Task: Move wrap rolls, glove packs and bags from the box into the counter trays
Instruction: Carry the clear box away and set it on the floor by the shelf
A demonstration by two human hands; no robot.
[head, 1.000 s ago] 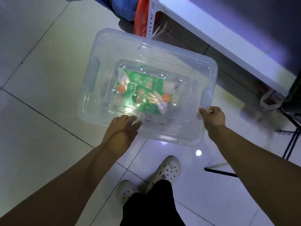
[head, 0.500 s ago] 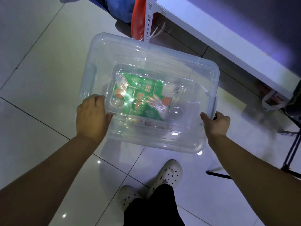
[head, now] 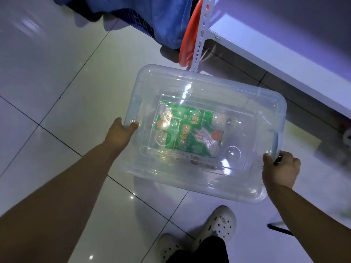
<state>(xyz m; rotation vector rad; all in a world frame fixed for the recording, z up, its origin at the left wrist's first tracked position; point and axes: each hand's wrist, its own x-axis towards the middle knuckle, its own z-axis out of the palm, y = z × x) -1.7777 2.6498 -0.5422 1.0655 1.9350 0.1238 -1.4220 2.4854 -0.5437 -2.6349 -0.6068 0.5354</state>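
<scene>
your left hand (head: 118,134) and right hand (head: 280,168) clamp opposite ends of the clear box (head: 205,88), keeping it level so the green glove pack (head: 187,128) stays flat.

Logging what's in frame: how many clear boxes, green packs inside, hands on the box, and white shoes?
Clear box: 1
Green pack: 1
Hands on the box: 2, left hand, right hand
White shoes: 2
Total: 6
</scene>
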